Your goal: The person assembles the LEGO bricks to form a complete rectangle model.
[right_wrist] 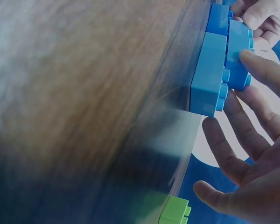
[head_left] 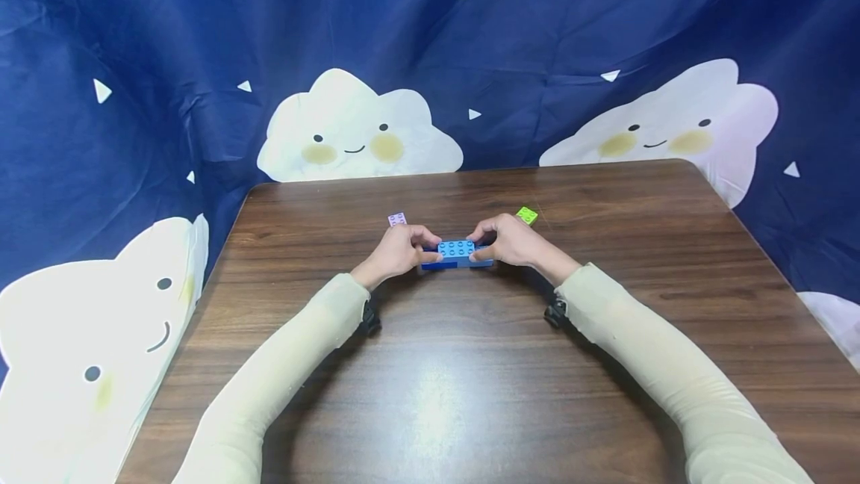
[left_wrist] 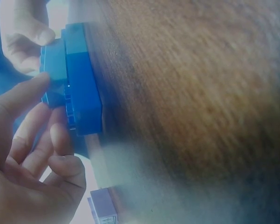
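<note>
Toy eight-stud brick (head_left: 457, 249) seems light, stiff; left hand (head_left: 396, 249) and right hand (head_left: 516, 241) sensibly pinch its long sides.

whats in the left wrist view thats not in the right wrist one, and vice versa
Only the left wrist view shows the lilac brick, at its bottom edge. Only the right wrist view shows the lime green brick, likewise. Both show the upper blue brick, pinched by the left hand and right hand above the darker lower brick and lighter lower brick, plus the wooden table.
</note>
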A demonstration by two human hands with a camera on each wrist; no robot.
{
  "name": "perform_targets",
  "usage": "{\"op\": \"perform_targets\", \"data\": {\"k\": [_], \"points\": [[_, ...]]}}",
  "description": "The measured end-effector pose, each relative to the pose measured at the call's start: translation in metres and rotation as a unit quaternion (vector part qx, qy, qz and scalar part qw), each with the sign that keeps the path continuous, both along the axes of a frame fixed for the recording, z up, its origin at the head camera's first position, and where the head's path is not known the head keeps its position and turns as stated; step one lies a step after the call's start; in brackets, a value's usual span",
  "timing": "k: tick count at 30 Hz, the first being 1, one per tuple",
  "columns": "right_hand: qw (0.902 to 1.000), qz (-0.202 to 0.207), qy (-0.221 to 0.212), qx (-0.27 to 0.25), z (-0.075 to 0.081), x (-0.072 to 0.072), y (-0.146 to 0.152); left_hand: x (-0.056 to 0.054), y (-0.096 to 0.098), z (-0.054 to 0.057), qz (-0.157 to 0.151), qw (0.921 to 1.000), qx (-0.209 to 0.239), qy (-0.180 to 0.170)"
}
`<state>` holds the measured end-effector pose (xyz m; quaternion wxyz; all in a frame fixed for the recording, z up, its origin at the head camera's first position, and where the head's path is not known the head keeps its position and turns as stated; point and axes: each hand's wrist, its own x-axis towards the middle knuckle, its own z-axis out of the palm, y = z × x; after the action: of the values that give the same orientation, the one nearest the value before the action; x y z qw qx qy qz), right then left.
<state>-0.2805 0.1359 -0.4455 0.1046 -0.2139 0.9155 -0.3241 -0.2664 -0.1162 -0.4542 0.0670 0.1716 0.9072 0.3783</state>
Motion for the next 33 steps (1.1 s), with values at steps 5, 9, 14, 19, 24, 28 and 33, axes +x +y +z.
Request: {"op": "perform_targets", "data": {"k": [5,9,14,19,24,28,33], "points": [[1.0,0.002,0.001,-0.007,-0.0001,0.0015,0.0003,0.0006,-0.0002,-0.0003,-0.001,1.0,0.001,-0.004],[1.0,0.001,0.004,-0.007,0.0002,0.0022,0.0002,0.001,-0.0003,0.0,-0.001,1.0,0.003,-0.007],[1.0,0.002,0.003,-0.007,-0.0008,0.0016,0.0005,0.001,-0.0002,0.0,0.0,0.9999,0.006,-0.01],[0.9999,0.004,0.0,-0.01,-0.0019,0.0016,0.0008,0.0006,-0.0001,-0.0014,0.002,0.9999,0.01,-0.012],[0.9999,0.004,0.004,-0.013,-0.003,0.0012,0.0013,0.0007,-0.0001,-0.0022,0.003,0.9998,0.015,-0.012],[0.9999,0.002,0.003,-0.013,-0.003,0.0004,0.001,0.0005,0.0,-0.0016,0.003,0.9997,0.018,-0.015],[0.9999,0.001,0.003,-0.01,-0.0016,0.0003,0.0011,0.0004,0.0001,-0.0008,0.004,0.9997,0.018,-0.018]]}}
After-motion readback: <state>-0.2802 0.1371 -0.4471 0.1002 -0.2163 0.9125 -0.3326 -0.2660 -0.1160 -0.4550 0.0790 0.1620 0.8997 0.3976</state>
